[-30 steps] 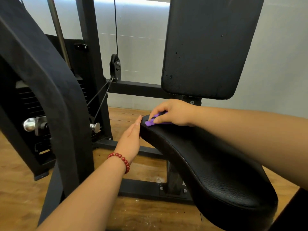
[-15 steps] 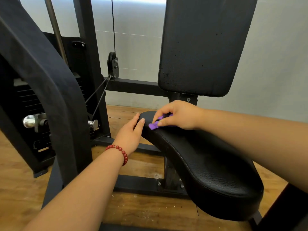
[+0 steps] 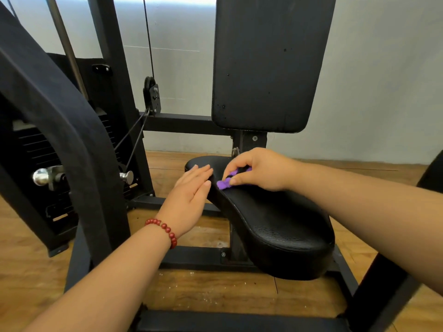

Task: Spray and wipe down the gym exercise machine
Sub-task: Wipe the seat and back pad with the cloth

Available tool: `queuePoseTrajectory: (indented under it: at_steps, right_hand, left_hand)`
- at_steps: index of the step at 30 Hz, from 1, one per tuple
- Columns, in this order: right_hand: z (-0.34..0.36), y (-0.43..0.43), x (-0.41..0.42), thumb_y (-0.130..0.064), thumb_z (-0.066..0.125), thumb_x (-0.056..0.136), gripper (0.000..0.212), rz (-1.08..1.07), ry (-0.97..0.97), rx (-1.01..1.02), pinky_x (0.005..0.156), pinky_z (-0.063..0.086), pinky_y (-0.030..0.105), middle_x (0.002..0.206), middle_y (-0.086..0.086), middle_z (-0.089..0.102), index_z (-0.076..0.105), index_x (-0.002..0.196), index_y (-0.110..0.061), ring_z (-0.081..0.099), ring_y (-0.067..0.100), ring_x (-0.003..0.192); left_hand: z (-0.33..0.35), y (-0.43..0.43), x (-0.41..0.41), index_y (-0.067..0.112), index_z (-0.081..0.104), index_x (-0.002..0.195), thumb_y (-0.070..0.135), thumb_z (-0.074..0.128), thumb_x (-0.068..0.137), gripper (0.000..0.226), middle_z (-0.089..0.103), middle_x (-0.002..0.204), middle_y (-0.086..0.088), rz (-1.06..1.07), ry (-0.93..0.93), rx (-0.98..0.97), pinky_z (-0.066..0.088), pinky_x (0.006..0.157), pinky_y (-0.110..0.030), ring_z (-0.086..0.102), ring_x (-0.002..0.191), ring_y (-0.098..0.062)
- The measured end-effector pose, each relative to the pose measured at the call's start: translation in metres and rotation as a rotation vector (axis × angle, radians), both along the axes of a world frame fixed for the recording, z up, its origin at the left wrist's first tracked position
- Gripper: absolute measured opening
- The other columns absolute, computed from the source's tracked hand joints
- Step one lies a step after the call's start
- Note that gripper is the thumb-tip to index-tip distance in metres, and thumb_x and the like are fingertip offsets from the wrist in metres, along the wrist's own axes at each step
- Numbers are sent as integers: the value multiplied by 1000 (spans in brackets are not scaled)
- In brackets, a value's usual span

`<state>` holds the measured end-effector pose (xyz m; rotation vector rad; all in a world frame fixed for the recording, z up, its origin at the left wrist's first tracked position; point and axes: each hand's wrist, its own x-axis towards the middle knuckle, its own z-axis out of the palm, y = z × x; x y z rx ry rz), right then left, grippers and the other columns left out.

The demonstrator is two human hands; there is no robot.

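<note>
Black seat pad [image 3: 275,224] runs from near right to far centre, with the backrest pad [image 3: 268,63] upright behind its far end. Open wood floor [image 3: 206,231] left of the seat edge. Left hand [image 3: 189,197] has straight fingers, flat against the seat's far left edge. Right hand [image 3: 259,171] pinches the purple cloth [image 3: 225,183] and presses it on the seat top, just beside the left fingertips. Since a second ago the cloth has slid nearer, off the far tip.

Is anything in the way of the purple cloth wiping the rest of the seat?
Nothing visible. The right hand holds the purple cloth on the seat, whose near part is bare. The left hand rests flat against the seat's left edge, beside the cloth.
</note>
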<state>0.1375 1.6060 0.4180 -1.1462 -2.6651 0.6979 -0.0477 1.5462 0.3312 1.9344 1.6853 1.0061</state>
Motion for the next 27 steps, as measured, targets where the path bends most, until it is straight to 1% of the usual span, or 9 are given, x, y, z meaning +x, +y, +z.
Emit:
queuePoseTrajectory:
  at_steps: [3, 5, 7, 11, 14, 17, 20, 23, 27]
  right_hand:
    - [8, -26, 22, -29, 66, 91, 21, 55, -8, -37, 84, 41, 9, 101, -27, 61, 62, 92, -50, 54, -9, 99]
    - [8, -32, 28, -30, 66, 91, 22, 54, 15, -45, 87, 42, 10, 101, -29, 61, 62, 92, -51, 53, -9, 102]
    - [6, -28, 24, -29, 66, 91, 20, 24, 29, -38, 82, 40, 7, 100, -28, 61, 63, 93, -48, 54, -8, 100]
    - [3, -17, 7, -28, 64, 93, 13, -53, 19, 5, 69, 35, 9, 94, -23, 59, 63, 97, -40, 52, -5, 85]
    - [4, -27, 11, -30, 64, 93, 13, -45, 6, 11, 70, 36, 11, 99, -21, 61, 63, 97, -42, 53, -3, 89]
    - [10, -50, 32, -32, 65, 92, 16, 21, 9, -14, 75, 40, 3, 103, -26, 62, 64, 96, -46, 52, -9, 101]
    - [11, -66, 44, -30, 65, 91, 19, 48, 44, -5, 78, 35, -4, 96, -30, 60, 62, 95, -48, 49, -15, 101]
    - [11, -60, 39, -31, 64, 92, 15, -8, 31, 14, 73, 39, 2, 98, -27, 60, 63, 97, -45, 52, -9, 97]
    - [8, -52, 33, -30, 64, 93, 12, -117, 39, 41, 66, 35, 10, 92, -24, 57, 64, 100, -39, 52, -4, 85]
  left_hand:
    - [0, -8, 14, 27, 30, 150, 26, 32, 105, 45, 25, 148, 21, -57, 51, 16, 5, 110, -14, 5, 135, 11]
    - [-1, -10, 21, 26, 27, 151, 27, 29, 105, 46, 23, 154, 18, -59, 29, 4, 4, 111, -15, 4, 139, 9]
    - [-3, -10, 22, 25, 25, 152, 29, 26, 105, 47, 20, 158, 13, -52, 34, -16, 4, 114, -18, 3, 142, 5]
    - [2, -12, 22, 25, 23, 153, 30, 24, 106, 47, 20, 159, 11, -61, 90, -38, 4, 114, -18, 2, 136, 9]
    - [5, -13, 20, 26, 22, 153, 30, 24, 106, 47, 18, 160, 12, -74, 112, -64, 2, 112, -17, 1, 135, 10]
    - [7, -14, 20, 27, 23, 153, 31, 24, 106, 46, 17, 160, 12, -77, 130, -73, 2, 113, -18, 1, 140, 7]
    - [12, -18, 22, 27, 22, 153, 33, 24, 106, 47, 14, 161, 12, -71, 157, -87, 2, 113, -20, 1, 146, 0]
    - [17, -31, 31, 27, 25, 152, 31, 27, 105, 47, 20, 159, 12, -109, 186, -27, 3, 114, -18, 5, 141, 6]
    - [10, -55, 43, 30, 29, 149, 28, 31, 105, 45, 28, 154, 16, -105, 56, 40, 5, 106, -4, 11, 137, 11]
